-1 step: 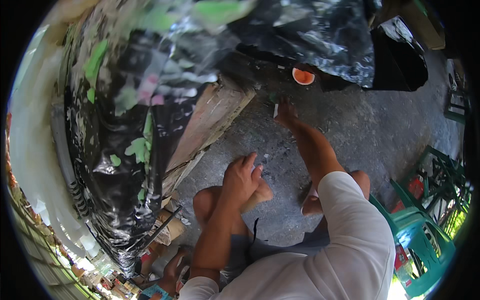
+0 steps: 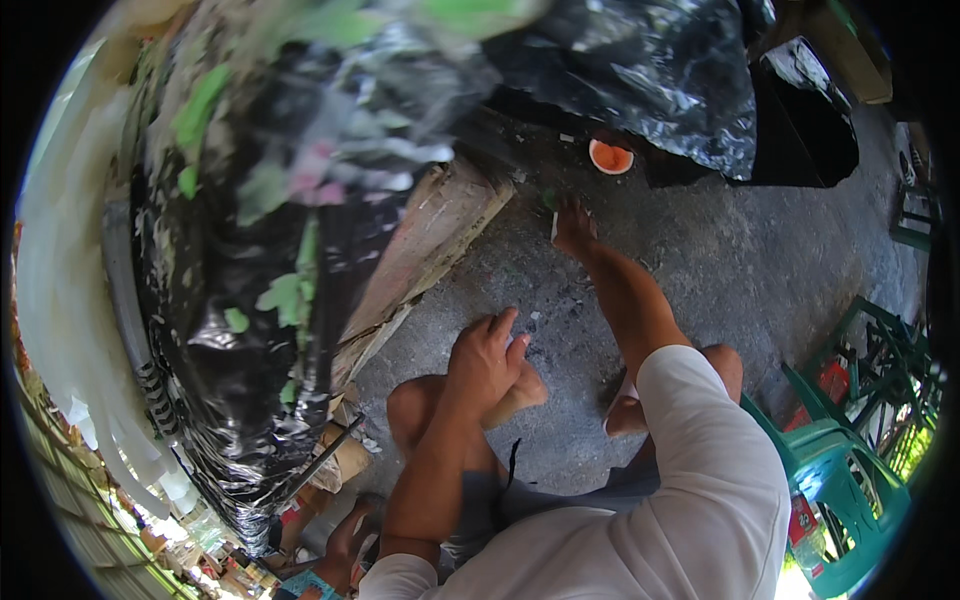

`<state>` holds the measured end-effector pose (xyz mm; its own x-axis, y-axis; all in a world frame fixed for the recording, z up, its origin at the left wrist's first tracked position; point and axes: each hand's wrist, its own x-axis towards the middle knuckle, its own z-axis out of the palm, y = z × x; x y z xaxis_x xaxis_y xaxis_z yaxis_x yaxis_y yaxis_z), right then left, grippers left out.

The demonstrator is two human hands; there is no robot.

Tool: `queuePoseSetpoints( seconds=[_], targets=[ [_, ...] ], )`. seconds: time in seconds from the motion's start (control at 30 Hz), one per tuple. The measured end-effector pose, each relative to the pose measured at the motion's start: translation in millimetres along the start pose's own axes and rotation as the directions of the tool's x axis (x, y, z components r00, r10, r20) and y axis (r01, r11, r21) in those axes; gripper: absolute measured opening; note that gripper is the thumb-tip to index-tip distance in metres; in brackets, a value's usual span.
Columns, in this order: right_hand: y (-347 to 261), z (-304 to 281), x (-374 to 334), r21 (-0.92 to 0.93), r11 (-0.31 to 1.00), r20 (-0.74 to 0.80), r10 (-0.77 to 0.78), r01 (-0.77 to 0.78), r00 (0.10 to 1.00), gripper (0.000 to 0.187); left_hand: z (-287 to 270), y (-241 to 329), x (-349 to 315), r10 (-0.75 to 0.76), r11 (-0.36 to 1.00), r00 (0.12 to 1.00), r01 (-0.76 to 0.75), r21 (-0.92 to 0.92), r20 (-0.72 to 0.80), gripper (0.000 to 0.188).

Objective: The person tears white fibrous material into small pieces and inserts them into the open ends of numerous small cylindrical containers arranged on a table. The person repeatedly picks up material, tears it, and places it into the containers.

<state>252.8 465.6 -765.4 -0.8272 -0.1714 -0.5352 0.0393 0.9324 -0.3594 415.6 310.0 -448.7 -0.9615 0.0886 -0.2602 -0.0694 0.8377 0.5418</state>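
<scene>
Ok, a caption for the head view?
Right hand stretched low over the grey floor, a pale item against it; left hand near a foot.

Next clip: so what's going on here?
A person's right hand reaches down to the grey concrete floor, beside a small flat white piece; whether it grips that is unclear. The left hand hangs open near the bare left foot. A round, white-rimmed orange bowl-like object sits beyond the right hand, near shiny black plastic sheeting.
</scene>
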Motion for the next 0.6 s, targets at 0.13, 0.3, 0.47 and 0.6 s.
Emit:
queuePoseSetpoints(
  seconds=[0.13,0.3,0.47,0.6],
  targets=[
    [24,32,28,-0.155,0.988,-0.146,-0.032,0.009,0.989,0.055,-6,12,19,0.037,0.999,0.995,-0.037,0.002,0.094,0.04],
    [22,21,-38,0.165,0.984,0.063,-0.085,0.073,0.994,0.04,3,4,5,0.017,0.992,0.995,-0.028,0.12,0.094,0.057],
    [-50,-113,-228,0.853,0.07,0.43,-0.657,-0.518,0.619,0.038,5,27,-32,0.114,0.958,0.99,-0.086,0.275,-0.086,0.064],
    [-6,-112,-156,0.869,0.379,0.494,-0.613,-0.319,0.617,0.024,-4,30,-31,-0.129,0.991,0.967,0.117,0.068,0.219,0.053]
  ],
)
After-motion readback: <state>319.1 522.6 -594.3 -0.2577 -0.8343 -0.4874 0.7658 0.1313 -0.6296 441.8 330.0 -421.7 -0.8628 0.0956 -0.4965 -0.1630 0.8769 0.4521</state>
